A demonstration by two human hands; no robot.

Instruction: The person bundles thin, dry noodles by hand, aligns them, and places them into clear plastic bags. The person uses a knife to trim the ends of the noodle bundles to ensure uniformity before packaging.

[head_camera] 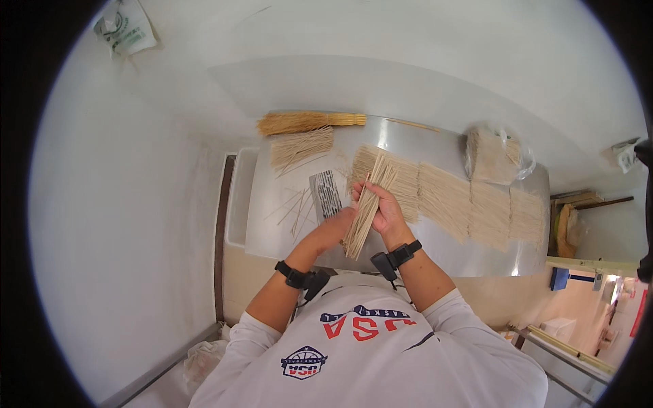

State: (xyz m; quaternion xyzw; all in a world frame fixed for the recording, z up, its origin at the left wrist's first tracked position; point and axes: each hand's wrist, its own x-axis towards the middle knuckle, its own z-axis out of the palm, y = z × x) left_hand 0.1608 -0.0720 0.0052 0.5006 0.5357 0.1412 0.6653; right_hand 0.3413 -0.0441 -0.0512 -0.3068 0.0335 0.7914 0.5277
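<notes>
My right hand (388, 210) grips a bundle of thin beige sticks (363, 219), possibly dried noodles, with the thumb in front and fingertips showing at the far side. The bundle is held at a slant above a metal tabletop (408, 252). Motion blurs my left hand (339, 227), close against the bundle's left side; its fingers are unclear. Beyond the hands lies a layer of similar sticks (403, 176), partly covered by the bundle. Just left of the bundle is a grey plate with dark slot-like marks (326, 193). Several loose sticks (297, 206) are scattered farther left.
A straw whisk broom (311, 122) lies along the back edge, near a pile of sticks (302, 148). More stick layers (444, 196) extend right. A clear plastic bag of sticks (494, 155) sits at the back right. Walls border the table's left and back.
</notes>
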